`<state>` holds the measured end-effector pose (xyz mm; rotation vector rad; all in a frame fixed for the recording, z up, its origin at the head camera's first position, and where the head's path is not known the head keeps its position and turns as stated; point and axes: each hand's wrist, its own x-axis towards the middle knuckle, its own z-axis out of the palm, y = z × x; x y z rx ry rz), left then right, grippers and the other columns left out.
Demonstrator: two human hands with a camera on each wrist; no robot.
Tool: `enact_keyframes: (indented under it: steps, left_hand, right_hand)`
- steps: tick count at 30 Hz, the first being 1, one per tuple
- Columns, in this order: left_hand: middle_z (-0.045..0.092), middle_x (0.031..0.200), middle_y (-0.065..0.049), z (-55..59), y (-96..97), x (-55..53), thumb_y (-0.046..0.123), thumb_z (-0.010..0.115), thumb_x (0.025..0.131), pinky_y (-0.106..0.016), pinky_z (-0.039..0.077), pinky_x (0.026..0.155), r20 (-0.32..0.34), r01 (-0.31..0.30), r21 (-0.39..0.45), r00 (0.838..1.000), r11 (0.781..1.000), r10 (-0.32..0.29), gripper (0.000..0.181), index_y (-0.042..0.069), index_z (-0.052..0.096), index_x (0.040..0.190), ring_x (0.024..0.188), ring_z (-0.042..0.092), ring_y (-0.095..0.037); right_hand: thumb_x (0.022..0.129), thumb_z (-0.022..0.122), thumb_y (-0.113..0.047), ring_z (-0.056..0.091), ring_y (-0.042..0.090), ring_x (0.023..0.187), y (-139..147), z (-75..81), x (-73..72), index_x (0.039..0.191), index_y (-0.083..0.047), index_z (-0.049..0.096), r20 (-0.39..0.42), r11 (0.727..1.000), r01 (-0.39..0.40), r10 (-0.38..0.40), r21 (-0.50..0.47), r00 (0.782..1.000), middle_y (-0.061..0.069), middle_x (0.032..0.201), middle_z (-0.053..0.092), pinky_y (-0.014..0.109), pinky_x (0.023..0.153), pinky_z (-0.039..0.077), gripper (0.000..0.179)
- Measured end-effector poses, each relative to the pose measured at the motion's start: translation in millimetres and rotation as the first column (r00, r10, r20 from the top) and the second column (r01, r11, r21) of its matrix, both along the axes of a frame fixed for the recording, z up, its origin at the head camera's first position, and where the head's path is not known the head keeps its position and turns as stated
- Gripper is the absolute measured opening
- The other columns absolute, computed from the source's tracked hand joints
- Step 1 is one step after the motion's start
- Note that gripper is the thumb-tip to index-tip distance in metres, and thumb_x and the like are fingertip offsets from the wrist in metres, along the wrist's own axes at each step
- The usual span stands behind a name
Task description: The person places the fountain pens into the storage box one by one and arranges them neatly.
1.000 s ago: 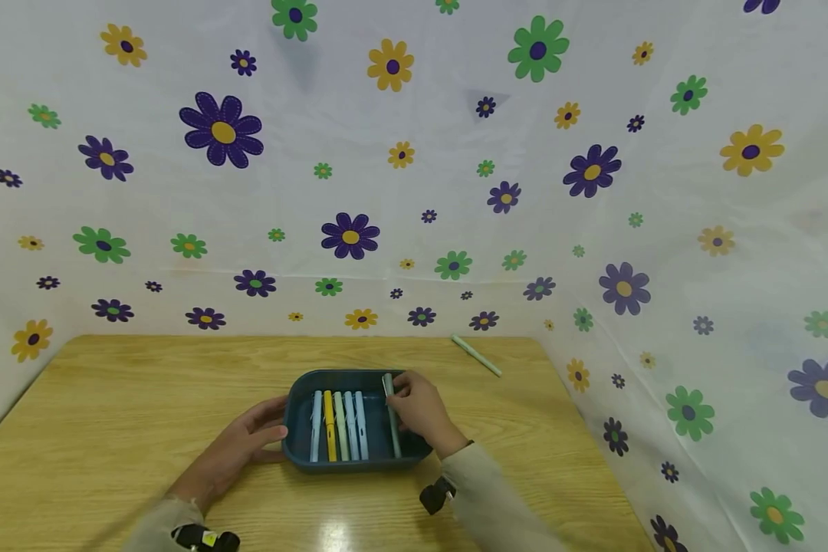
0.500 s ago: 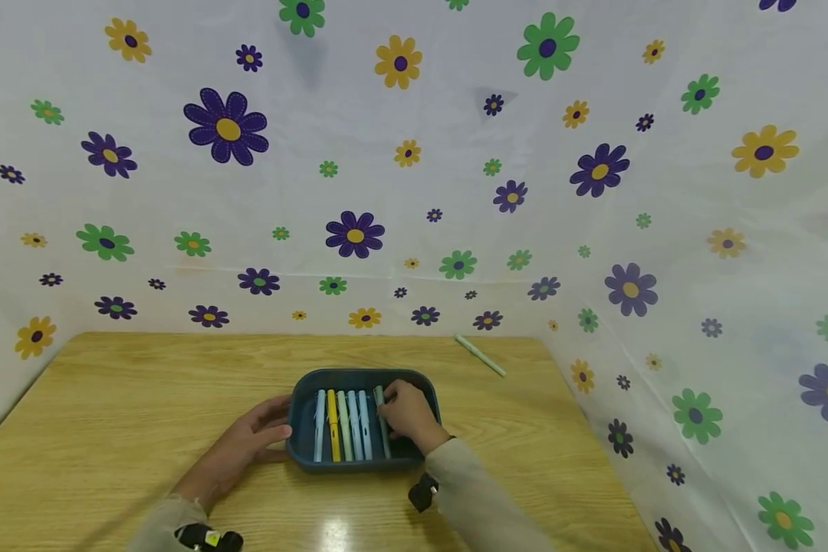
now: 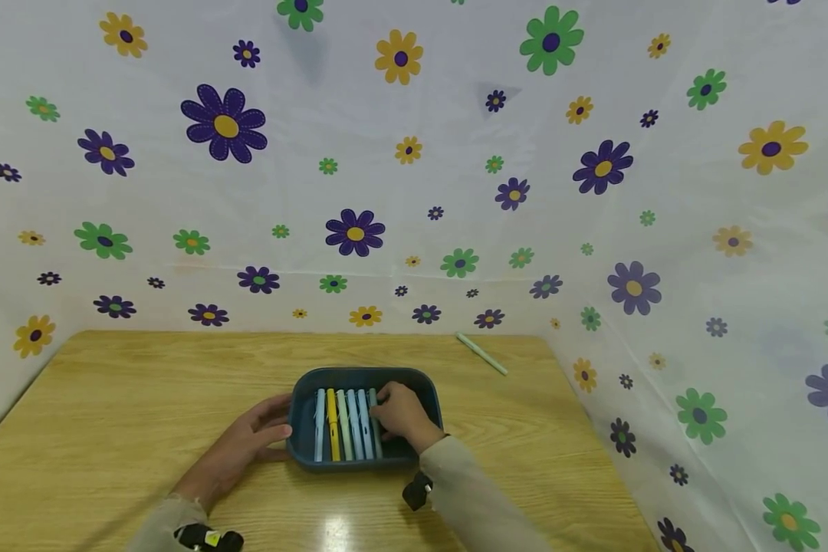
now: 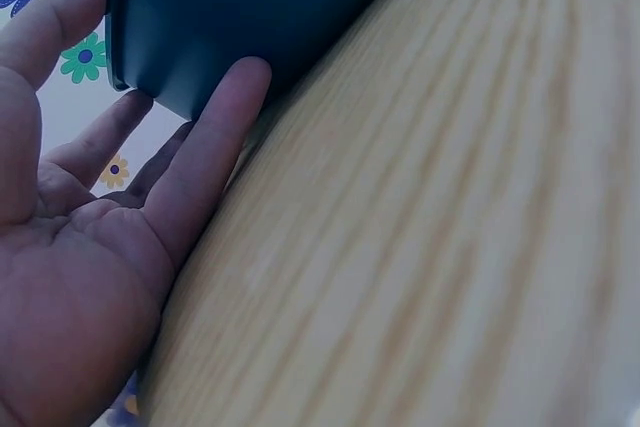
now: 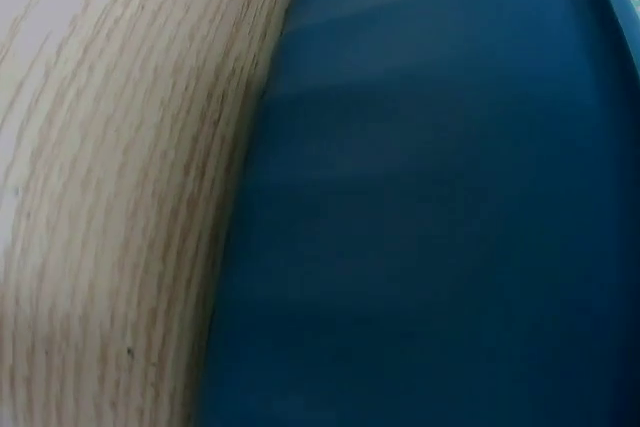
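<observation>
A dark blue tray (image 3: 428,383) stands on the table with a row of pens lying side by side in it. Light blue pens (image 3: 320,429), a yellow pen (image 3: 333,429) and a pale green pen (image 3: 343,429) lie left of a grey-green pen (image 3: 377,445). That grey-green pen, at the row's right end, is pinched by my right hand (image 3: 402,414), which reaches in over the right side. My left hand (image 3: 251,437) rests its fingertips against the tray's left end, fingers spread and fairly straight in the left wrist view. Only the tray's outer wall (image 5: 420,197) and table fill the right wrist view.
Another pale green pen (image 3: 481,354) lies on the wooden table (image 3: 145,399) toward the back right. Flower-printed sheets (image 3: 283,192) rise behind the table and along its right side.
My right hand has moved left inside the tray, bringing the grey-green pen from a tilt near the right side to lie right beside the row. The left hand stays at the tray's end.
</observation>
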<state>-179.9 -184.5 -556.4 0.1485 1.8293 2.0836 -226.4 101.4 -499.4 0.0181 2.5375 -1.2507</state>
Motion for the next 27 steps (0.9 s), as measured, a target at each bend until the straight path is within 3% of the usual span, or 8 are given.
enact_keyframes:
  steps: [13, 19, 27]
  left_hand:
    - [0.031, 0.161, -0.030, -1.4, -0.9, 0.1, 0.014, 0.062, 0.104, -0.051, 0.059, 0.095, -0.031, 0.026, 0.002, 0.999, 1.000, -0.026, 0.068, 0.004, 0.027, 0.161, 0.136, 0.049, -0.037]
    - [0.031, 0.160, -0.031, -1.4, 0.8, 1.5, 0.013, 0.061, 0.104, -0.051, 0.059, 0.093, -0.036, 0.030, 0.004, 0.999, 1.000, -0.030, 0.068, 0.003, 0.026, 0.162, 0.134, 0.052, -0.032]
    - [0.031, 0.161, -0.030, 2.2, 1.5, 2.7, 0.017, 0.064, 0.103, -0.051, 0.059, 0.094, -0.035, 0.017, -0.015, 0.999, 1.000, -0.018, 0.070, 0.003, 0.027, 0.161, 0.138, 0.047, -0.038]
  right_hand:
    - [0.096, 0.072, -0.010, 0.068, 0.024, 0.064, 6, 5.0, 1.7, 0.115, 0.001, 0.064, -0.006, 0.999, -0.035, 0.035, -0.020, 0.999, 0.015, 0.102, 0.064, 0.037, 0.056, 0.061, 0.024]
    - [0.099, 0.067, -0.012, 0.068, 0.029, 0.077, 28, 22.5, 10.6, 0.124, 0.005, 0.061, -0.085, 0.993, -0.110, 0.105, -0.051, 0.991, 0.009, 0.091, 0.064, 0.037, 0.056, 0.062, 0.031]
    - [0.103, 0.063, -0.015, 0.068, 0.033, 0.081, 73, 48.3, 19.7, 0.129, 0.003, 0.060, -0.180, 0.989, -0.137, 0.126, -0.051, 0.976, 0.008, 0.094, 0.061, 0.035, 0.060, 0.062, 0.032]
